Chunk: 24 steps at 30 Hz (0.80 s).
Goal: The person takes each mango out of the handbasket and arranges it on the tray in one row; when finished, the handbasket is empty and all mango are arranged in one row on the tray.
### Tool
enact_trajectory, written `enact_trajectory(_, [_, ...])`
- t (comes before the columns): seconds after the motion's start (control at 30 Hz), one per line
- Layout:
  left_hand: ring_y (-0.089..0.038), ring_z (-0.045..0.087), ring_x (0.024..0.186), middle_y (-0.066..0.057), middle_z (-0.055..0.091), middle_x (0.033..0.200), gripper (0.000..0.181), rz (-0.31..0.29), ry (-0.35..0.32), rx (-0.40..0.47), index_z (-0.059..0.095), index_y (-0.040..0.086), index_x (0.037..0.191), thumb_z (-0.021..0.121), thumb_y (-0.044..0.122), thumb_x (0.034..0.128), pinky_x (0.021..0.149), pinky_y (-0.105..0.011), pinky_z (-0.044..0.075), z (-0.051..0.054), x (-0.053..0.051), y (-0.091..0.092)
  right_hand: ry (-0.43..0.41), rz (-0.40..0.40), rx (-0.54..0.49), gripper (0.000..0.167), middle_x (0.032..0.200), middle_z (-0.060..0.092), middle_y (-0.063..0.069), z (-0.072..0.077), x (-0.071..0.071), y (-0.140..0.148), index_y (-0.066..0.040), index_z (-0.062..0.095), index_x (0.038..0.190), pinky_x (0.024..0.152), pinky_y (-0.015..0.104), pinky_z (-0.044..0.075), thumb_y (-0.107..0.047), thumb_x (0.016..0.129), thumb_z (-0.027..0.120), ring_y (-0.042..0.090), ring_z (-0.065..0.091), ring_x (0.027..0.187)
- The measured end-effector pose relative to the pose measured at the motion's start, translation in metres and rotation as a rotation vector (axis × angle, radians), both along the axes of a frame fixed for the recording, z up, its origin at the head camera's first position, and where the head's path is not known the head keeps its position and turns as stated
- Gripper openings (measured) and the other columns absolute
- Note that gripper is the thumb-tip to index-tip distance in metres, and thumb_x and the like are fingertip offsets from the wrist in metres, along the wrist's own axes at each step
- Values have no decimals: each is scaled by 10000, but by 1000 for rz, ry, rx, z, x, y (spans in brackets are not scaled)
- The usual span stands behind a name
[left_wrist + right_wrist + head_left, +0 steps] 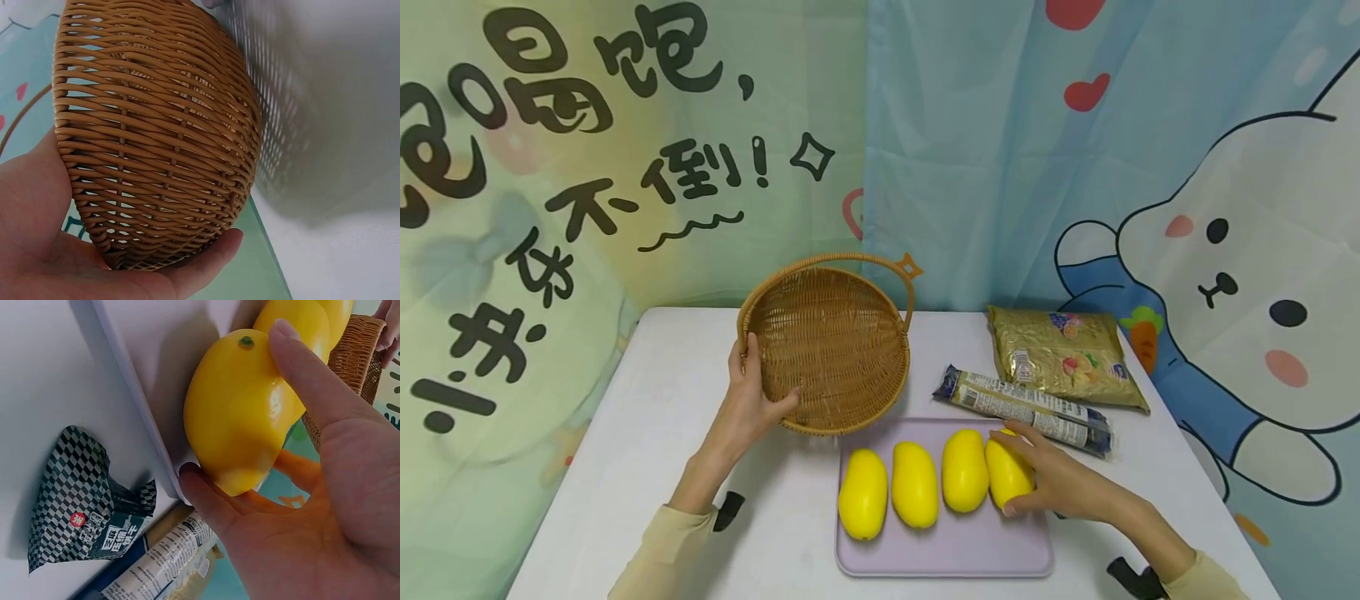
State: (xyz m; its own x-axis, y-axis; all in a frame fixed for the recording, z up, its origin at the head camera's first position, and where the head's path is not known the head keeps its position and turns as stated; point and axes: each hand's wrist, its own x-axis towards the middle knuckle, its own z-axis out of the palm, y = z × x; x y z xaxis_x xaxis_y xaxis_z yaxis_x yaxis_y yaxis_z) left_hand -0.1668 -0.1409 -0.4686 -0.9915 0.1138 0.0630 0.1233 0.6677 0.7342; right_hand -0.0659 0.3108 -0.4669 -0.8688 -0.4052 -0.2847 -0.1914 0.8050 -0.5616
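Observation:
My left hand [752, 408] grips the left rim of a brown wicker basket [831, 350], tilted so its inside faces me. In the left wrist view the woven underside of the basket [156, 137] shows, its shadow falling on the table beside it. My right hand [1060, 479] holds the rightmost yellow mango [1009, 475] by its two ends, thumb near the green stem spot and fingers round the far tip. Beside it on a lilac tray [955, 554] lie three more mangoes, including the leftmost mango [862, 494].
Behind the tray lies a long blue-ended packet [1026, 408], with a gold fruit-print bag [1067, 354] behind it. A black checkered packet [87, 506] lies close to the tray, mostly hidden by my right hand in the head view. A printed curtain [955, 167] hangs behind the table.

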Motion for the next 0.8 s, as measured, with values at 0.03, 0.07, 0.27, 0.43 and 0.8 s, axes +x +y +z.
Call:
enact_trajectory(0.03, [-512,439,1361,-239,-83,1669,1106,1,1,-1,-69,32,1620,733,295,905,1032,-558,480,0,0,0,2,-3,0,983,1604,222,286,0,0,0,-66,400,1542,1051,696,390,-490,777,849,532,393,1374])
enact_trajectory(0.07, [-512,441,1361,-240,-84,1669,1105,1,2,-1,-69,31,1620,732,296,906,1033,-558,480,0,0,0,2,-6,-1,982,1606,222,284,0,1,0,-68,400,1542,1049,699,389,-491,777,849,534,391,1375])
enact_trajectory(0.27, [-512,424,1376,-240,-91,1669,1107,-1,-5,-1,-72,31,1619,730,313,911,1048,-559,469,1,0,0,-9,-16,-4,987,1618,200,286,1,1,0,-71,390,1550,1051,703,384,-488,780,848,545,377,1387])
enact_trajectory(0.43, [-517,409,1387,-241,-83,1668,1107,-2,-10,6,-66,33,1621,735,316,911,1061,-565,456,0,-1,0,-18,-21,3,992,1628,189,287,1,2,0,-81,385,1556,1055,705,378,-497,781,844,553,364,1396])
enact_trajectory(0.8, [-518,512,1285,-234,-66,1671,1091,1,-26,4,-51,72,1633,720,353,914,988,-566,501,4,-4,-2,-17,-18,-12,994,1616,203,311,4,0,0,-67,386,1547,1049,707,382,-491,777,850,553,384,1380])
